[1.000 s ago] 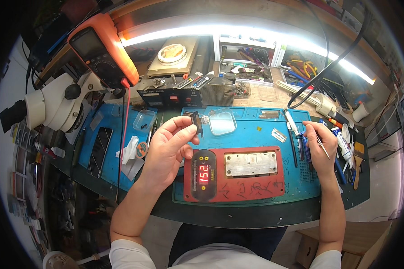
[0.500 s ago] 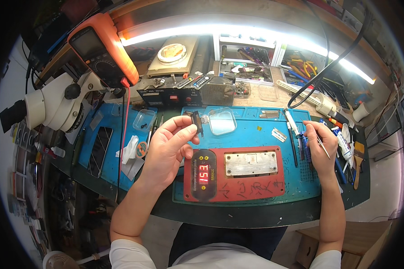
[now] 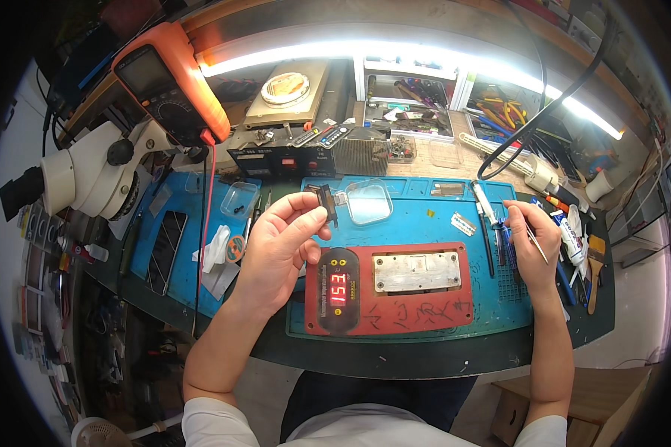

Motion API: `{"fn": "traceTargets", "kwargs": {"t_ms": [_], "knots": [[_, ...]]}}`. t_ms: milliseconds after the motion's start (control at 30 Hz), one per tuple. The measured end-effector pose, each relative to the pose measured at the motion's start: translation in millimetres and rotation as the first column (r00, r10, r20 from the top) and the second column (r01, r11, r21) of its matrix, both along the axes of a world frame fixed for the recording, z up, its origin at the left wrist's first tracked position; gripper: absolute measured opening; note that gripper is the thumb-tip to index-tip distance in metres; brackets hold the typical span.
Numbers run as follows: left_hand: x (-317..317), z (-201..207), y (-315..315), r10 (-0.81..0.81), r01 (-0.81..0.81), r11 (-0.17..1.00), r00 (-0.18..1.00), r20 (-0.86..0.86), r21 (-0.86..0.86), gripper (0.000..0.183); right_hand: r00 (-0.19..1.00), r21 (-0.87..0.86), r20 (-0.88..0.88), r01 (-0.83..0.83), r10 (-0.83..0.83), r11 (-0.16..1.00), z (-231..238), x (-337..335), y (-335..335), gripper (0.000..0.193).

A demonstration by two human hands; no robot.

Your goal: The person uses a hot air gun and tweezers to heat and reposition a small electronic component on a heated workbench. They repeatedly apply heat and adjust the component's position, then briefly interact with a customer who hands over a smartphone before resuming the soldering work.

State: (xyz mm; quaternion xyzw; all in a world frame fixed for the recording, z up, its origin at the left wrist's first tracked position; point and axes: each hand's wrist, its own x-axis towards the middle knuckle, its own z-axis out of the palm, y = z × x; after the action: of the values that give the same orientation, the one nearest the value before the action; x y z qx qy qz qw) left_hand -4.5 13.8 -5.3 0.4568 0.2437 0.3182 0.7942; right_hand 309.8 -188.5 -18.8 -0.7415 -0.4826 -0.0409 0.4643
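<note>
Between the thumb and forefinger of my left hand [image 3: 279, 242] is a small dark flat part [image 3: 327, 206] with an uneven outline; its exact kind is unclear. It is raised above the blue mat [image 3: 417, 212], left of a clear plastic box [image 3: 369, 202]. Below and right of that hand lies a red heating plate [image 3: 410, 320] with a lit red display and a silver metal block [image 3: 417, 272] set in it. My right hand [image 3: 535, 235] is closed round slim metal tweezers [image 3: 537, 244], whose tips point down toward the mat's right side.
A white microscope [image 3: 89, 171] and an orange multimeter [image 3: 171, 86] stand at the left. Behind the mat is a black power unit [image 3: 291, 162]. Razor blades [image 3: 464, 223], a syringe [image 3: 486, 201], a glue tube [image 3: 572, 242] and a brush [image 3: 595, 272] lie at the right.
</note>
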Motion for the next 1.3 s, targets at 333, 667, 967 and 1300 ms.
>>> {"fn": "traceTargets", "kwargs": {"t_ms": [333,667,967,1300], "knots": [[4.7,7.1,-6.4,0.073,-0.072,0.997,0.994,-0.085,0.005,0.024,0.987,0.029,-0.159,-0.006,0.010,1.000,-2.1,-3.8,-1.5,0.022],[4.6,3.0,-4.2,0.071,-0.069,0.997,0.996,-0.050,0.035,0.020,0.870,0.149,-0.257,-0.395,0.421,0.906,14.4,-24.9,-17.2,0.015],[3.5,2.5,-4.8,0.086,-0.083,0.995,0.994,-0.060,0.052,0.019,0.665,0.016,-0.364,-0.696,0.652,0.718,25.8,-27.9,-21.8,0.009],[0.6,1.8,-2.3,0.050,-0.047,0.997,0.997,-0.055,0.056,0.019,0.651,0.063,-0.328,-0.708,0.684,0.704,23.6,-28.3,-19.5,0.011]]}}
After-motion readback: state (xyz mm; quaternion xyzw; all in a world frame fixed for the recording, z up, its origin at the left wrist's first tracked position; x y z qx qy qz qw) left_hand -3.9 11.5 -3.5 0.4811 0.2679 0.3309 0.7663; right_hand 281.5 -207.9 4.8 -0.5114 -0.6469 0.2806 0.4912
